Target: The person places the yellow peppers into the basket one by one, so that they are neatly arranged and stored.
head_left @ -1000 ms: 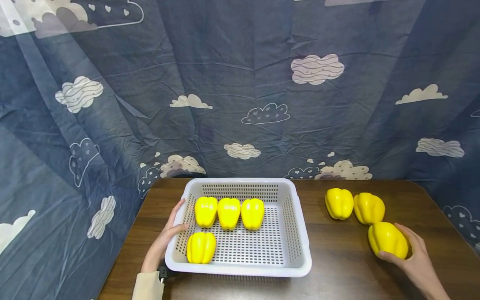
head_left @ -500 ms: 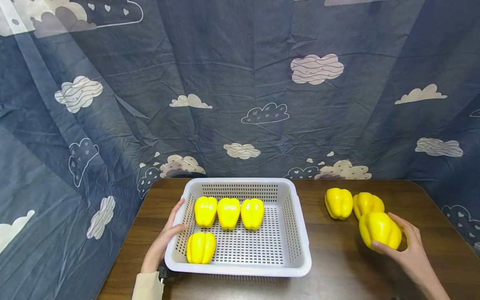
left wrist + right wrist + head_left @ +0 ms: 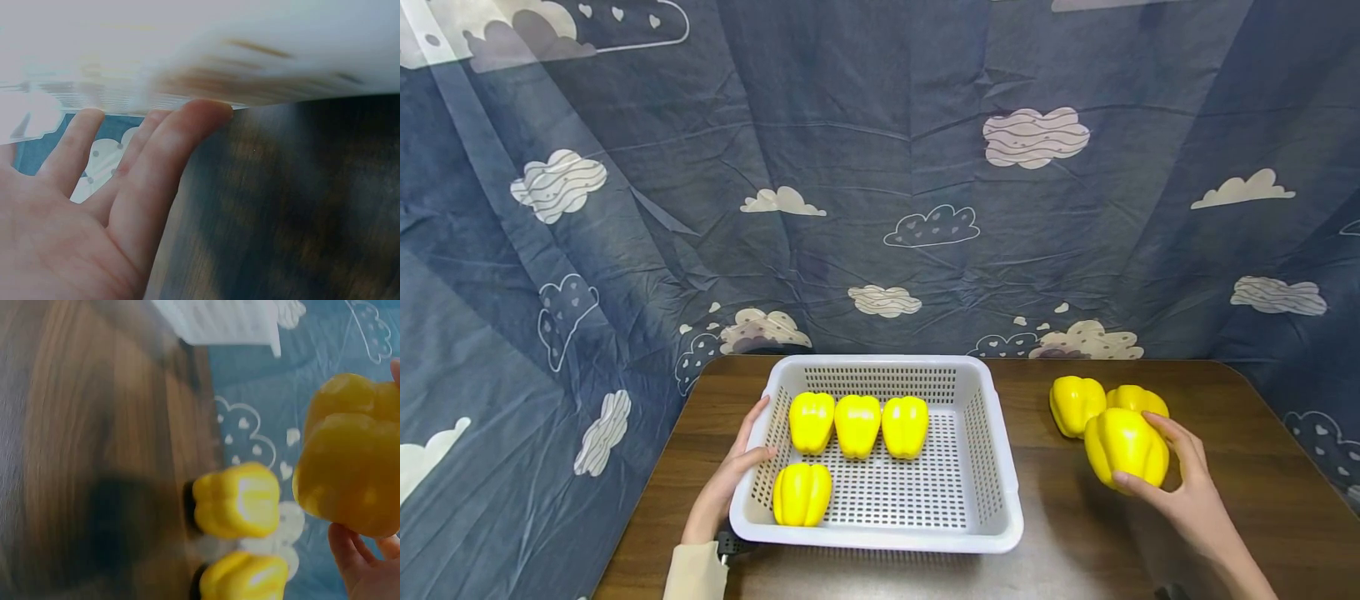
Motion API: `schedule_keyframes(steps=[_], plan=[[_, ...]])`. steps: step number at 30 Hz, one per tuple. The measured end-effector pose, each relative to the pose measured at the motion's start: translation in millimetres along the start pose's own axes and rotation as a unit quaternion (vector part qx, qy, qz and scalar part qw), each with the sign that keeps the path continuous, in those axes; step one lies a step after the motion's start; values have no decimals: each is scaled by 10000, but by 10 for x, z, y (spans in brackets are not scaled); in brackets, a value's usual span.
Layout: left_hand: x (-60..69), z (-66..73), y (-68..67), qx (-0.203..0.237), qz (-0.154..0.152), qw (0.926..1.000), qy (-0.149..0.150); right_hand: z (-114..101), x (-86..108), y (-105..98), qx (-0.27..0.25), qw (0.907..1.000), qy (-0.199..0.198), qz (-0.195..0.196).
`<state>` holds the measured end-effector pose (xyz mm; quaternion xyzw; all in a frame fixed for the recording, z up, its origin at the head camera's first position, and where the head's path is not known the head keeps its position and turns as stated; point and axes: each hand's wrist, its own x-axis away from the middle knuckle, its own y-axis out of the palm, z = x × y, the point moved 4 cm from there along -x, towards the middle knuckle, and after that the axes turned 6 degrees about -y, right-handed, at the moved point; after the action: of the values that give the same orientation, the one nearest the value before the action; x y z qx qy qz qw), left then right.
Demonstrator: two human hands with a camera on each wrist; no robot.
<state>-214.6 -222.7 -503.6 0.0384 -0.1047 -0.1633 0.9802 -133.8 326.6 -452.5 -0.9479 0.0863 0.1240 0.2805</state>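
My right hand (image 3: 1189, 493) grips a yellow bell pepper (image 3: 1122, 450) between thumb and fingers, lifted above the table. In the right wrist view that held bell pepper (image 3: 350, 465) fills the right side, clear of the wood. Behind it on the table lie two more yellow bell peppers, one (image 3: 1073, 402) in plain sight, the other (image 3: 1138, 398) partly covered. At the left, my left hand (image 3: 721, 487) holds the white perforated plastic basket (image 3: 880, 540) by its left side, thumb over the rim, fingers outside. The left wrist view shows fingertips (image 3: 209, 112) touching the basket's wall.
Inside the basket, three yellow bell peppers (image 3: 857, 427) stand in a row towards the back and one (image 3: 802, 495) sits at the front left. The brown wooden table (image 3: 1045, 517) ends at a dark blue cloud-print cloth (image 3: 925, 183).
My right hand has lifted the bell pepper off the table and carried it leftward, now in front of the other two. The left hand and the basket have stayed put.
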Motion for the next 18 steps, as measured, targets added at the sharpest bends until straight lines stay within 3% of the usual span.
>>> schedule_keyframes(steps=[8,18], plan=[[-5,-6,1,35,21,10000,-14,-255,-72,183,-120,9993,-348,-69],[3,1,4,98,-1,10000,-16,-502,-165,387,-307,9982,-233,-449]])
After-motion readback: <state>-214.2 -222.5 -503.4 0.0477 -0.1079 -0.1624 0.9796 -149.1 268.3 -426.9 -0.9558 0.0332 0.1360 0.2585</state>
